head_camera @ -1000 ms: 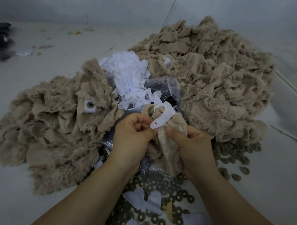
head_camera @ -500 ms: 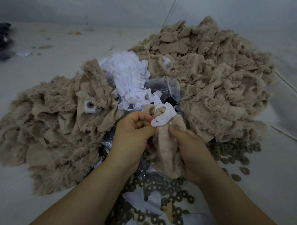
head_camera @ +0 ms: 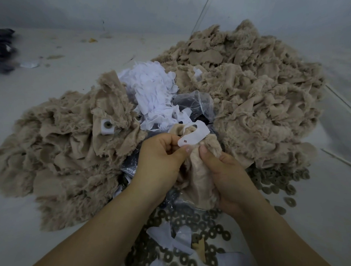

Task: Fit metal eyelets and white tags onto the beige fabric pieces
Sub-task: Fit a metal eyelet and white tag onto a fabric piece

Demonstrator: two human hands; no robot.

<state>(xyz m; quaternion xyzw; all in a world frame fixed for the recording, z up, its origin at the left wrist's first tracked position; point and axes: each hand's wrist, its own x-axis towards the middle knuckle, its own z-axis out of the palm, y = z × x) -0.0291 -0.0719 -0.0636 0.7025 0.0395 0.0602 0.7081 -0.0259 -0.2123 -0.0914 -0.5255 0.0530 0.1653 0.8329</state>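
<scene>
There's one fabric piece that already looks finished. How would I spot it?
Look at the big beige heap left of the hands. Near its top right edge lies the finished piece. It alone shows a white tag with a round metal eyelet in it.

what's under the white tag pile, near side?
A clear plastic bag pokes out from under the white tag pile, dark contents showing through. Beige fabric borders its left. Whatever lies beneath the pile's middle is covered.

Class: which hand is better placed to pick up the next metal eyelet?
Right hand: the loose ring-shaped metal eyelets lie beside it, while the left hand pinches the white tag.
</scene>
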